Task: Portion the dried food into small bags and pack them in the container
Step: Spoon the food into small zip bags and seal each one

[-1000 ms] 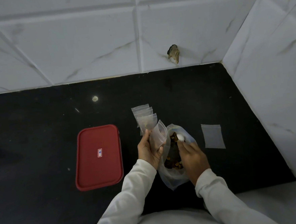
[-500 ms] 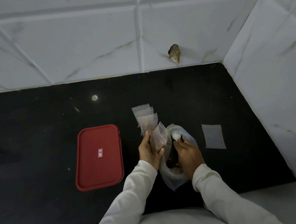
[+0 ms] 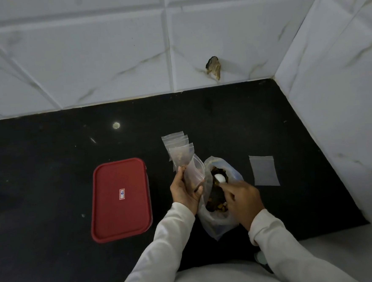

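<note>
My left hand grips a small clear zip bag, tilted with its mouth toward the right. Beside it lies a large clear bag of brown dried food, open at the top. My right hand reaches into that bag and holds a small white spoon over the food. Behind my left hand, three small bags lie overlapped on the black counter; at least one shows brown food inside. A container with a red lid sits shut to the left.
One empty small bag lies flat on the counter to the right. White tiled walls close the counter at the back and right, with a chipped hole in the back wall.
My right hand dipped deeper into the large bag half a second ago and has now come back up with the white spoon showing near the bag's mouth. My left hand kept still.
</note>
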Action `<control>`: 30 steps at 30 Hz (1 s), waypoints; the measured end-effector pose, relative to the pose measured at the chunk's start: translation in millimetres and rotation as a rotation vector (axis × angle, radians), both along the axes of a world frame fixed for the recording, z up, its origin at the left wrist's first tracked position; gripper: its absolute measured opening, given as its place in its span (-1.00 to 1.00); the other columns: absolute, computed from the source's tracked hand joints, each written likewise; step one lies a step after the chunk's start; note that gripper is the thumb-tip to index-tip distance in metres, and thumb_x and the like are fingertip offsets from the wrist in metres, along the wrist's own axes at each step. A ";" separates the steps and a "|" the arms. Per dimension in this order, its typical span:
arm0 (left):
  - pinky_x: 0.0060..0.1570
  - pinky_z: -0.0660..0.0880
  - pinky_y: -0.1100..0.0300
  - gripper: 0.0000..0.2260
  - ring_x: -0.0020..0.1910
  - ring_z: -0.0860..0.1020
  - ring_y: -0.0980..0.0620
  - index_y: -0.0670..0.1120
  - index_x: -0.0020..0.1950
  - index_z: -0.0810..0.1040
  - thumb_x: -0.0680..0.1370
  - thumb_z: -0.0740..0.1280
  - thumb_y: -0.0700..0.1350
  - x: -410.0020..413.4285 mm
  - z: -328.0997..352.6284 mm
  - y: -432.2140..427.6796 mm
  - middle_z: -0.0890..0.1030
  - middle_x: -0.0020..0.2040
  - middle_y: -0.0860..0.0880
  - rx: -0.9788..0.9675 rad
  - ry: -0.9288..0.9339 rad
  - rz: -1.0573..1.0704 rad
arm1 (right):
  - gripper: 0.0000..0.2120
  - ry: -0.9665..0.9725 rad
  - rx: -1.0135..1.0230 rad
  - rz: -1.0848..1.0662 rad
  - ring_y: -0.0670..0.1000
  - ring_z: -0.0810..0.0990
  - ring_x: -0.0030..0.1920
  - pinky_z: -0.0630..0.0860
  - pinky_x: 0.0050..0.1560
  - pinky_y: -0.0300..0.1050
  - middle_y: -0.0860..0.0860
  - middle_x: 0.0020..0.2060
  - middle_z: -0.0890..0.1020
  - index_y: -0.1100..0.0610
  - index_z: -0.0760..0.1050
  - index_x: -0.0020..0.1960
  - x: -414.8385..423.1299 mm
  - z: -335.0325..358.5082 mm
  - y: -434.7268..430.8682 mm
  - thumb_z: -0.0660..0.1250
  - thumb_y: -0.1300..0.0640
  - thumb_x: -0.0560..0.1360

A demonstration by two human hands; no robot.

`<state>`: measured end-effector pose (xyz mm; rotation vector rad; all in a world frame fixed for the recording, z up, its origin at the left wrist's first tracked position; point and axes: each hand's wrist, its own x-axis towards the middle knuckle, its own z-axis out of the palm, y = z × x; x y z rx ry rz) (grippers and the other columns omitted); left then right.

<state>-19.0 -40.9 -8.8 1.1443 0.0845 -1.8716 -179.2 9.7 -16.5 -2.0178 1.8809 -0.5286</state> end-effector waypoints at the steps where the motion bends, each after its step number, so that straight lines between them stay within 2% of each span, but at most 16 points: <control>1: -0.53 0.51 0.29 -0.69 -0.33 0.61 0.00 -0.07 0.14 0.62 0.59 0.28 0.12 0.4 -0.1 0.2 0.67 0.03 -0.13 -0.001 0.008 0.000 | -0.88 -0.017 -0.010 -0.069 0.03 0.62 -0.30 0.55 -0.26 -0.14 0.07 -0.31 0.65 0.17 0.67 -0.09 -2.1 2.2 0.4 0.48 0.31 0.39; 3: -0.53 0.51 0.29 -0.67 -0.33 0.62 0.00 -0.08 0.17 0.62 0.60 0.28 0.13 1.1 -1.0 0.6 0.67 0.05 -0.13 0.006 0.007 0.000 | -0.93 0.017 0.038 -0.159 0.03 0.61 -0.24 0.44 -0.17 -0.20 0.12 -0.24 0.66 0.19 0.65 -0.07 -4.3 3.1 -0.1 0.47 0.26 0.44; 5: -0.53 0.51 0.29 -0.66 -0.34 0.63 0.00 -0.08 0.16 0.63 0.59 0.28 0.14 1.1 -2.5 1.2 0.67 0.06 -0.13 0.006 0.001 0.001 | -0.80 0.081 0.211 -0.178 0.04 0.59 0.01 0.38 0.04 -0.22 0.13 0.02 0.63 0.21 0.58 0.13 -4.4 -1.0 -2.4 0.33 0.15 0.56; 7: -0.54 0.50 0.29 -0.65 -0.36 0.62 0.01 -0.08 0.19 0.62 0.59 0.28 0.14 0.2 -2.7 1.6 0.66 0.06 -0.13 0.002 -0.005 -0.004 | -0.71 0.087 0.325 -0.109 0.05 0.53 0.18 0.35 0.24 -0.17 0.12 0.17 0.57 0.17 0.48 0.30 -2.4 3.0 -5.0 0.21 0.11 0.62; 9: -0.55 0.49 0.29 -0.64 -0.37 0.62 0.01 -0.09 0.20 0.61 0.59 0.27 0.15 -0.2 -3.9 1.4 0.66 0.03 -0.13 -0.002 -0.018 -0.006 | -0.68 0.155 0.324 0.014 0.06 0.49 0.24 0.35 0.30 -0.11 0.10 0.23 0.55 0.13 0.43 0.37 3.0 4.9 -10.8 0.18 0.12 0.63; 12: -0.54 0.48 0.28 -0.61 -0.36 0.63 0.01 -0.09 0.25 0.60 0.59 0.27 0.15 -0.9 -6.5 0.6 0.65 0.05 -0.12 0.004 -0.050 -0.008 | -0.63 0.229 0.491 0.122 0.04 0.39 0.36 0.20 0.36 -0.17 0.10 0.36 0.43 0.16 0.30 0.44 11.9 7.3 -21.4 0.13 0.08 0.66; 15: -0.54 0.47 0.29 -0.59 -0.36 0.63 0.01 -0.09 0.28 0.58 0.58 0.27 0.16 -1.5 -7.8 0.1 0.65 0.06 -0.12 0.006 -0.066 -0.002 | -0.67 0.177 0.407 0.059 0.03 0.47 0.27 0.33 0.31 -0.14 0.09 0.26 0.51 0.13 0.41 0.37 11.9 2.2 -20.3 0.14 0.07 0.65; 19: -0.52 0.48 0.29 -0.60 -0.36 0.63 0.02 -0.07 0.26 0.59 0.59 0.27 0.16 -3.3 -6.3 -0.7 0.64 0.13 -0.14 0.013 -0.082 -0.005 | -0.80 0.039 0.227 -0.036 0.00 0.59 -0.03 0.52 0.09 -0.10 0.04 -0.05 0.66 0.09 0.62 0.09 4.3 6.3 -12.3 0.24 0.12 0.59; 22: -0.51 0.48 0.29 -0.61 -0.37 0.63 0.02 -0.07 0.26 0.58 0.58 0.27 0.16 -4.3 -6.4 -0.5 0.63 0.18 -0.16 0.014 -0.097 -0.008 | -0.83 -0.019 0.244 -0.045 -0.01 0.59 -0.10 0.47 0.01 -0.20 -0.03 -0.12 0.69 0.03 0.67 0.02 -1.0 11.5 -12.2 0.30 0.15 0.55; 25: -0.50 0.49 0.28 -0.62 -0.38 0.64 0.02 -0.05 0.26 0.57 0.58 0.28 0.16 -3.4 -5.9 0.0 0.63 0.17 -0.15 0.029 -0.096 -0.006 | -0.82 -0.088 0.246 -0.061 0.03 0.60 -0.12 0.49 0.04 -0.11 -0.09 -0.15 0.70 -0.03 0.68 -0.02 -7.2 11.9 -12.7 0.32 0.16 0.52; 27: -0.51 0.49 0.28 -0.62 -0.38 0.64 0.02 -0.05 0.26 0.57 0.58 0.27 0.16 -3.1 -5.6 0.3 0.63 0.16 -0.15 0.029 -0.094 -0.006 | -0.82 -0.105 0.234 -0.061 0.04 0.61 -0.16 0.48 0.02 -0.10 -0.06 -0.18 0.71 0.00 0.69 -0.04 -7.4 14.3 -10.6 0.33 0.19 0.51; 30: -0.52 0.48 0.28 -0.62 -0.37 0.64 0.02 -0.06 0.25 0.58 0.59 0.27 0.16 -2.6 -4.9 0.7 0.65 0.11 -0.13 0.022 -0.088 0.001 | -0.85 -0.098 0.095 -0.129 0.03 0.60 -0.28 0.53 -0.19 -0.12 0.01 -0.29 0.68 0.08 0.69 -0.09 -5.4 16.1 -4.6 0.35 0.23 0.51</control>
